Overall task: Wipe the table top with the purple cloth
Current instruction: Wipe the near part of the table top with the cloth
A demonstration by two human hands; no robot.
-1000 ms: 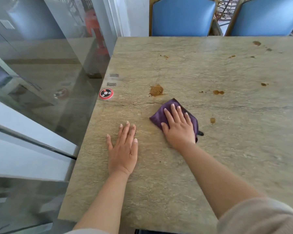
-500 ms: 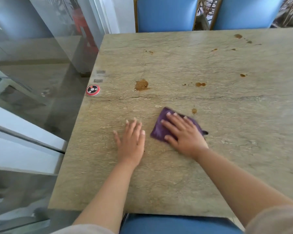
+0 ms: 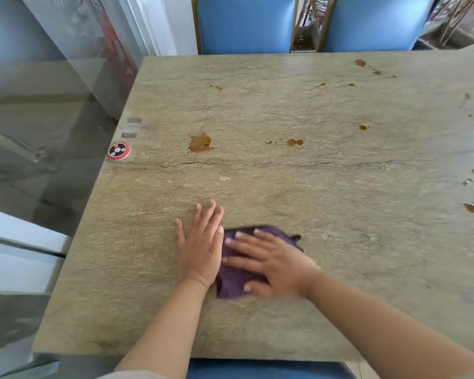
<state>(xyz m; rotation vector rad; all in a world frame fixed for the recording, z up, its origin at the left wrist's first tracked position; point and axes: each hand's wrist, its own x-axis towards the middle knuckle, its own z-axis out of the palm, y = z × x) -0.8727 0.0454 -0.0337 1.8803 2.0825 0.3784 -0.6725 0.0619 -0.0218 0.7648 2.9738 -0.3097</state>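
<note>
We find no readable writing anywhere; the only marked thing is a round red-rimmed disc [image 3: 118,151] with a black face and small pale buttons, sitting at the table's left edge, and any lettering on it is too small for us to make out. Two small grey tabs [image 3: 132,128] sit just beyond it along the same edge. We see no containers.

The purple cloth [image 3: 234,281] lies bunched flat on the stone table top [image 3: 340,214], near the front edge and a little left of centre. Our right hand [image 3: 275,265] presses down on it with fingers straight and spread apart, thumb out toward the near side; the hand is somewhat blurred. Our left hand [image 3: 201,242] rests flat on the bare stone just beside the cloth, its fingers straight and held close together, its thumb-side edge touching the cloth.

Brown stains dot the surface farther out: a large blotch [image 3: 199,143] left of centre, smaller spots [image 3: 294,142] to its right, and more [image 3: 360,62] toward the far right corner and right edge. Two blue chairs [image 3: 245,23] stand at the far side, and a blue seat [image 3: 268,370] shows below the near edge.
</note>
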